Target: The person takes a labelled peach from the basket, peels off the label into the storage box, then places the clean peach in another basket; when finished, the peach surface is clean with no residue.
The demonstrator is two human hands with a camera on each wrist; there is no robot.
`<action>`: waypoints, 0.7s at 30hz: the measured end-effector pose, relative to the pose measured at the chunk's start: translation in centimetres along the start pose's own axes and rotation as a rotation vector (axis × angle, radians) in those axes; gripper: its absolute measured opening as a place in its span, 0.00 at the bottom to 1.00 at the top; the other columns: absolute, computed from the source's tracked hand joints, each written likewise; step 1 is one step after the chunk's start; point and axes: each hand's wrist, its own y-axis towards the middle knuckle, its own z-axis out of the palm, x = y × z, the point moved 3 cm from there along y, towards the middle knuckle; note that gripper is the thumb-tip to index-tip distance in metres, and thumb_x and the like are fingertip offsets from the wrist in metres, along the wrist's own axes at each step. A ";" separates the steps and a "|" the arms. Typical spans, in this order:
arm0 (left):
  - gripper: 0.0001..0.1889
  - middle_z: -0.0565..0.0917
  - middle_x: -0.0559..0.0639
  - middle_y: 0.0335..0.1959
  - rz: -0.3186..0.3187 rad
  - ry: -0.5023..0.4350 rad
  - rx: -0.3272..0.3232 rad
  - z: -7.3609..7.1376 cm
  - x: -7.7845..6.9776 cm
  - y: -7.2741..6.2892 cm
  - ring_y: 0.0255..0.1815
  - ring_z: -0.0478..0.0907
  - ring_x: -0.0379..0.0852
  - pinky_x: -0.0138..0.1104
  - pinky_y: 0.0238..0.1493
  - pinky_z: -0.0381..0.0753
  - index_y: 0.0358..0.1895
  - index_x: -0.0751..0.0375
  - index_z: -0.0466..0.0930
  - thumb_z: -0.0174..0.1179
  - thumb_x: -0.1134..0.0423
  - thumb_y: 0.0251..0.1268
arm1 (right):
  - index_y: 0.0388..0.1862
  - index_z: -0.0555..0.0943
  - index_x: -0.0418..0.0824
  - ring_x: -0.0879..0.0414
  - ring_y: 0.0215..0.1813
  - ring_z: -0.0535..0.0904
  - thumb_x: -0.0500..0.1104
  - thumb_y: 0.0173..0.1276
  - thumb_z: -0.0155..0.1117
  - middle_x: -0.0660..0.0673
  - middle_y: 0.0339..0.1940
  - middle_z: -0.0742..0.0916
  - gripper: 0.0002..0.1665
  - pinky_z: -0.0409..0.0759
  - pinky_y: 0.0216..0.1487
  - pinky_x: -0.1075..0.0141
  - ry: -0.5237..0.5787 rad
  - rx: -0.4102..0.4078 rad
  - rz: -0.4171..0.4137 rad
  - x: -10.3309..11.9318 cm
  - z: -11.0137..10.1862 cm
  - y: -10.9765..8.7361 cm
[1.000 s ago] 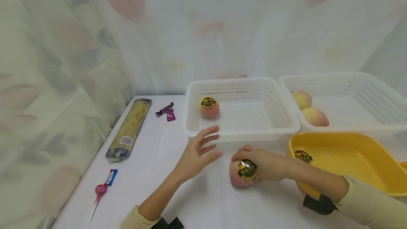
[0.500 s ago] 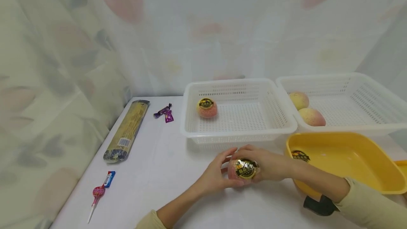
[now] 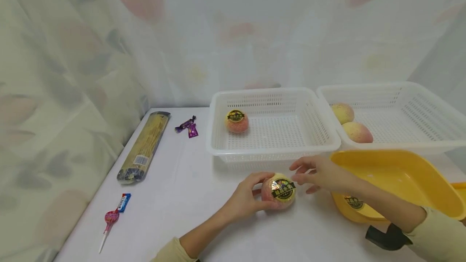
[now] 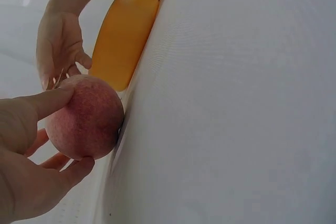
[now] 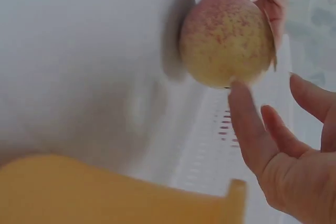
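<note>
My left hand (image 3: 242,201) grips a pink and yellow peach (image 3: 268,197), with thumb and fingers curled round its left side. A shiny round black and gold sticker (image 3: 284,189) lies on the peach, its label turned up toward the head view. In the right wrist view an edge of the sticker (image 5: 274,51) stands slightly off the skin. My right hand (image 3: 322,175) hovers just right of the peach, fingers spread and nothing held between them. Its fingertips come close to the fruit in the right wrist view. The peach sits low over the white tablecloth.
Behind the hands, a white basket (image 3: 274,151) holds another stickered peach (image 3: 237,122). A second white basket (image 3: 418,145) holds two peaches (image 3: 358,132). A yellow tub (image 3: 397,157) stands at right, a sticker on it. Noodles (image 3: 143,148), candies (image 3: 188,126) and a lollipop (image 3: 111,217) lie left.
My left hand has moved right and taken hold of the peach. My right hand has let go of it and drawn back a little to the right, its fingers opening.
</note>
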 end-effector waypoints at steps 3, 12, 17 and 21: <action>0.35 0.73 0.51 0.57 0.014 0.010 -0.001 0.0 -0.1 0.0 0.59 0.70 0.48 0.31 0.56 0.75 0.62 0.62 0.71 0.74 0.71 0.46 | 0.55 0.72 0.28 0.44 0.46 0.80 0.46 0.68 0.63 0.38 0.43 0.82 0.26 0.85 0.39 0.55 0.180 0.027 0.107 -0.7 0.2 -0.1; 0.34 0.73 0.55 0.57 0.053 0.000 0.002 -0.1 -0.3 0.1 0.59 0.70 0.51 0.32 0.56 0.75 0.61 0.64 0.72 0.74 0.72 0.46 | 0.52 0.75 0.28 0.49 0.41 0.82 0.45 0.72 0.57 0.39 0.39 0.80 0.21 0.85 0.39 0.58 0.354 0.076 0.176 -1.3 0.5 -0.2; 0.34 0.73 0.54 0.57 0.041 -0.009 0.006 -0.1 -0.2 0.1 0.59 0.70 0.50 0.32 0.56 0.75 0.61 0.64 0.72 0.74 0.73 0.46 | 0.53 0.76 0.28 0.48 0.42 0.82 0.44 0.72 0.58 0.40 0.40 0.80 0.20 0.85 0.39 0.59 0.361 0.077 0.196 -1.0 0.6 -0.1; 0.34 0.73 0.54 0.57 0.039 -0.010 0.007 -0.1 -0.3 0.0 0.59 0.69 0.50 0.32 0.56 0.75 0.61 0.64 0.72 0.73 0.73 0.46 | 0.55 0.75 0.26 0.49 0.43 0.82 0.45 0.70 0.61 0.41 0.42 0.83 0.24 0.85 0.40 0.59 0.324 0.068 0.202 -0.5 0.8 0.0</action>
